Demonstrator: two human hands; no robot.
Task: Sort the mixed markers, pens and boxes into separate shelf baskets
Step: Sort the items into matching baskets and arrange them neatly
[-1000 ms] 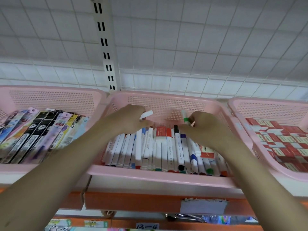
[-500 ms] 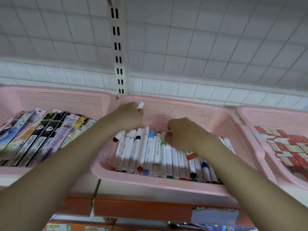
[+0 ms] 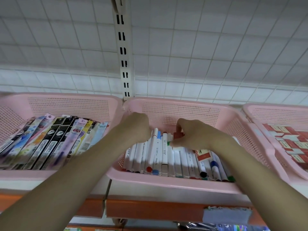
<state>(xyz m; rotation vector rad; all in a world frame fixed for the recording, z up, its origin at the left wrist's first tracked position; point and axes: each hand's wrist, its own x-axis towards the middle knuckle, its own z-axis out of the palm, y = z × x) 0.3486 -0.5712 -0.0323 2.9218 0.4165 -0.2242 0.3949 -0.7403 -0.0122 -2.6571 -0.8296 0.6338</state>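
Where hands reach, markers (image 3: 164, 152) pointing front-to-back

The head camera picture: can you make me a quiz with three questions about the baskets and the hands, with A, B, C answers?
1. Where do the white markers lie?
A. left basket
B. middle basket
C. right basket

2. What colour are the baskets?
A. blue
B. green
C. pink

3. What is the right hand doing?
A. pinching a small red box
B. resting flat on the shelf
C. holding scissors

Answers: 1 B, the markers fill the basket both hands reach into. 2 C, all three rims are pink. 3 A, its fingers curl round the red box above the markers.
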